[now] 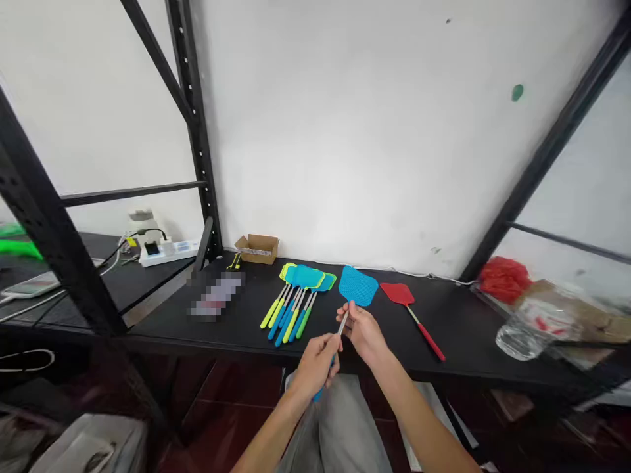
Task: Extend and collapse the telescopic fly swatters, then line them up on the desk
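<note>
I hold a blue fly swatter [357, 286] over the front edge of the black table [463, 332]. My left hand [317, 363] is closed round its blue handle, whose end shows below the fist. My right hand [361, 328] pinches the metal shaft just under the mesh head. A pile of several blue and yellow-green swatters [294, 299] lies on the table to the left. One red swatter [411, 314] lies to the right, handle toward me.
A small cardboard box [257, 247] stands by the wall. A blurred flat item [217, 295] lies left of the pile. Clear plastic bags [522, 328] and red mesh [503, 278] sit at the right. Black rack posts [197, 131] frame the table; a power strip [167, 251] rests on the left shelf.
</note>
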A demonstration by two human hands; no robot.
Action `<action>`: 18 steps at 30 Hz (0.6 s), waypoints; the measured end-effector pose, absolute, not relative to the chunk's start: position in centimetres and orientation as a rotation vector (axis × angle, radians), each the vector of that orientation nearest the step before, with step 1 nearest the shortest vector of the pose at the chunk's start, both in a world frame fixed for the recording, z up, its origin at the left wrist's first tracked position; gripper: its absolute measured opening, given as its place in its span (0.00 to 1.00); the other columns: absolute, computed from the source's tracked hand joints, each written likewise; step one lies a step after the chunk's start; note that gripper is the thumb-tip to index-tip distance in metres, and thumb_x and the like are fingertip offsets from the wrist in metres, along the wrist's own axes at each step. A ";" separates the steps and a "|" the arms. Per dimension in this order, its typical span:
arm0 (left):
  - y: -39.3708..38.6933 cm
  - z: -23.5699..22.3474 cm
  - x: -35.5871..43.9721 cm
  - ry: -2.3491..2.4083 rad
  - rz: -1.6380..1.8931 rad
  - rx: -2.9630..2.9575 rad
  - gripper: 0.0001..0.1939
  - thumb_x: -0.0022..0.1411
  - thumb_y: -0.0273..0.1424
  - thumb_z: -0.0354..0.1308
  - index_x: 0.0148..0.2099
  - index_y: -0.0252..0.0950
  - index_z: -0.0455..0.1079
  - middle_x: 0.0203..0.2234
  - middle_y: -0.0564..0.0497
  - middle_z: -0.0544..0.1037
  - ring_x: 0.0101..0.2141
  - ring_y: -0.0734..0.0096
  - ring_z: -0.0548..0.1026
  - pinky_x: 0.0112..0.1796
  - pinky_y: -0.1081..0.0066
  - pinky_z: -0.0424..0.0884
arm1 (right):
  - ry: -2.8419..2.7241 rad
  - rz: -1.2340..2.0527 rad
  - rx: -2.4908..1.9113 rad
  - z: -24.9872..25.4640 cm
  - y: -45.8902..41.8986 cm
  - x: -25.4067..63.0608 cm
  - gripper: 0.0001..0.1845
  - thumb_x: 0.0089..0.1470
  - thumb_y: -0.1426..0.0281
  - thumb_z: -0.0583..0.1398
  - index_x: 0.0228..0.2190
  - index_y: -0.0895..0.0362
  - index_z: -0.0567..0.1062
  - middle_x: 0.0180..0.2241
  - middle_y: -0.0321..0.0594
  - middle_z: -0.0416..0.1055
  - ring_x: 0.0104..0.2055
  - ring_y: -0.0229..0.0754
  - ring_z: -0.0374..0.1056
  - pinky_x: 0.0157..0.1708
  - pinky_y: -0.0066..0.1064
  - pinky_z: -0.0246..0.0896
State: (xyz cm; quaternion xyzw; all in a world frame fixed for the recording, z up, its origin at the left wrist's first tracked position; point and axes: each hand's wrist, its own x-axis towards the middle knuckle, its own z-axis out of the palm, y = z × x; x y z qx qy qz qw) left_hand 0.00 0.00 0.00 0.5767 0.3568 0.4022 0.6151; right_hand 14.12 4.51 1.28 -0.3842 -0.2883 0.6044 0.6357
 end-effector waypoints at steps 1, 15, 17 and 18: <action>0.1 0.1 0.1 0.808 0.913 1.304 0.20 0.64 0.49 0.48 0.32 0.37 0.63 0.10 0.61 0.62 0.10 0.80 0.54 0.14 0.80 0.52 | -0.666 1.377 -0.882 1.3 4.5 14.1 0.25 0.31 0.53 0.75 0.25 0.56 0.76 0.29 0.39 0.77 0.31 0.40 0.70 0.28 0.28 0.61; -2.4 1.7 -3.7 0.907 0.790 1.689 0.21 0.67 0.46 0.47 0.29 0.37 0.63 0.13 0.58 0.64 0.16 0.77 0.62 0.21 0.77 0.56 | -0.471 1.111 -0.944 4.0 6.5 25.2 0.08 0.53 0.63 0.64 0.29 0.54 0.76 0.32 0.36 0.78 0.27 0.36 0.71 0.24 0.26 0.63; -1.6 1.9 -3.8 0.922 0.829 1.638 0.20 0.67 0.46 0.47 0.30 0.37 0.63 0.13 0.59 0.63 0.15 0.78 0.59 0.20 0.77 0.56 | -0.595 1.130 -1.010 3.6 5.6 24.8 0.10 0.53 0.62 0.65 0.34 0.56 0.79 0.38 0.42 0.79 0.28 0.37 0.72 0.24 0.26 0.64; -1.2 1.9 -3.6 0.920 0.849 1.613 0.20 0.67 0.46 0.47 0.31 0.37 0.63 0.13 0.59 0.63 0.15 0.78 0.59 0.20 0.77 0.56 | -0.647 1.128 -1.024 3.3 5.1 24.0 0.12 0.52 0.62 0.65 0.35 0.57 0.79 0.39 0.43 0.79 0.28 0.37 0.72 0.23 0.26 0.64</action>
